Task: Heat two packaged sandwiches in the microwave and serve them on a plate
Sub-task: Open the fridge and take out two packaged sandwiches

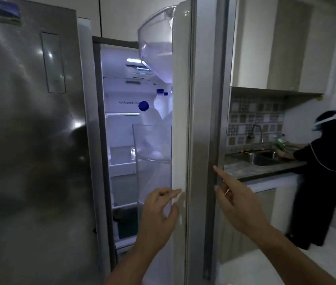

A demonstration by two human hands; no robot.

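The right fridge door (196,120) is standing ajar at the frame's centre, its inner edge facing the camera. The left hand (159,212) is curling loosely against that white inner edge, fingers bent, gripping nothing clearly — the right hand (237,204) is reaching for the door's outer steel face, index finger extended, released. Blue-capped bottles (148,116) are sitting in the door bin (152,145). No sandwiches are showing.

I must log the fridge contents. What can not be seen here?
Head view only:
- Sandwiches: none visible; the open door and its bins hide much of the shelves.
- Lower compartment: too dark.
- Left hand: on the door edge; grip unclear.
- Right hand: whether it touches the door is unclear.
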